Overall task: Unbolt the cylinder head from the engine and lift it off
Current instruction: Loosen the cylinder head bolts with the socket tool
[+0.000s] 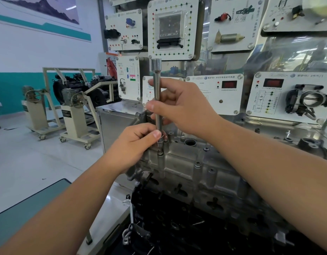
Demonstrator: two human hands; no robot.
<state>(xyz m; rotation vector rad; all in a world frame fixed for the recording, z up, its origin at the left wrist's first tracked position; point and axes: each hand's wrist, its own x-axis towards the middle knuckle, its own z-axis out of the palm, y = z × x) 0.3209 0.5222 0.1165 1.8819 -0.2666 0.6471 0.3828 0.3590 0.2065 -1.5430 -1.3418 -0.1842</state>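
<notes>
In a training workshop lined with sensor display boards (216,92), the cylinder head (195,168) sits atop the engine (177,218), still unbolted in part. The right hand (184,107) grips an upright extension bar (157,96); the left hand (135,144) pinches its socket (160,139) just above a head bolt (160,153). Seating it squarely likely comes next.

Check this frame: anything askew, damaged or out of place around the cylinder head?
Nothing stands out. Both hands, left and right, hold a long extension bar upright over a bolt at the cylinder head corner. No ratchet shows on the bar's top, which may be normal hand-spinning.
</notes>
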